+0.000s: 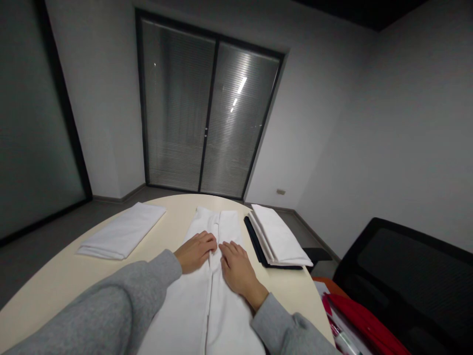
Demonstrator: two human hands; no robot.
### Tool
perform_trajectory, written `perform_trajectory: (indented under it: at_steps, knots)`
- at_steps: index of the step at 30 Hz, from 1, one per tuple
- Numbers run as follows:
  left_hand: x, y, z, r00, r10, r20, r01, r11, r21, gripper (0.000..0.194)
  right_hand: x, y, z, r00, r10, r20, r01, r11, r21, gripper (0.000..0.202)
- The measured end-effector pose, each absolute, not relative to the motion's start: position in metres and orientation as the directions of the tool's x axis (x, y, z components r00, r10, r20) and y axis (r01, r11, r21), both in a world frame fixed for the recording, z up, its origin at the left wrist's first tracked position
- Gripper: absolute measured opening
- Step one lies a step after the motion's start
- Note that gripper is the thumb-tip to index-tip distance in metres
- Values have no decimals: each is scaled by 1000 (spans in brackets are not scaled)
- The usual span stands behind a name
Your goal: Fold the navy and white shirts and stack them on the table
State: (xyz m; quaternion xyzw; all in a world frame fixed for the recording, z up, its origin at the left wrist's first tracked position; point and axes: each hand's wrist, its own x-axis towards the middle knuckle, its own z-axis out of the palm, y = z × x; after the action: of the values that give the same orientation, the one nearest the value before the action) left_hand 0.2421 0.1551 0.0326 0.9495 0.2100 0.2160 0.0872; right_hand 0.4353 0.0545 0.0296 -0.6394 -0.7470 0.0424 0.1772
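White garment (207, 291) on table (55, 281) | left hand (195, 251), right hand (238, 268) flat, open on it

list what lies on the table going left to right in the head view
folded white cloth → left hand → right hand, both hands flat on the long white garment → stack of folded cloths → black chair off the table's edge

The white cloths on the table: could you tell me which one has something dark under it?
The stack right of the hands: a dark layer shows along its near edge; the others lie directly on the table.
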Motion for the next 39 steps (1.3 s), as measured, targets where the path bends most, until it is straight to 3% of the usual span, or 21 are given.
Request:
perform_trajectory:
  at_steps: [10,14,17,27,32,39]
  knots:
    - [242,155,29,800,461,383,372,-883,285,21,435,54,29,-122,968,218,942,182,-282,52]
    - [243,157,25,759,505,412,381,-856,349,37,435,54,29,-113,969,218,943,174,-285,51]
    - [243,159,22,748,531,398,417,-842,341,37,436,55,28,-117,968,221,941,180,-288,51]
    - [245,162,11,696,686,210,631,-725,277,70,433,50,34,-113,964,241,929,189,-318,47]
    - [249,161,15,692,697,188,637,-712,294,68,431,49,33,-111,943,315,905,227,-361,41]
    - [248,162,8,716,657,234,598,-751,280,60,431,51,31,-128,948,291,915,226,-334,40]
